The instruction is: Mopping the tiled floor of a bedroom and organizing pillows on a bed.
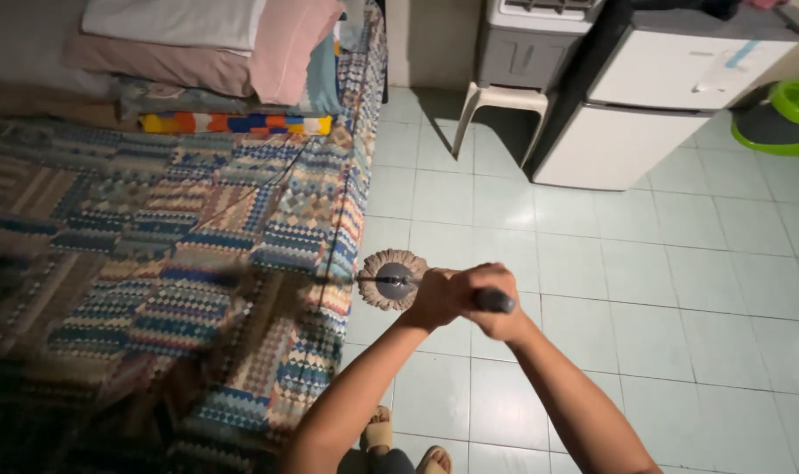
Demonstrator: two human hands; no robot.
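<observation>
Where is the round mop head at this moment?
In the head view the mop head rests on the tiled floor near the middle, right beside the edge of the patterned bed cover, just ahead of both hands.

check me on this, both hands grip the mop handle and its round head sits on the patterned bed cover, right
Not quite. In the head view the left hand and right hand do grip the mop handle, but the round mop head sits on the tiled floor beside the patterned bed cover.

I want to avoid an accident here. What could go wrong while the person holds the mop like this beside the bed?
The round mop head sits right at the edge of the patterned bed cover, so it may wet or soil the fabric. A thin dark cable hangs along that edge and could snag. Both hands, left hand and right hand, grip the handle; the tiled floor may turn slippery.
</observation>
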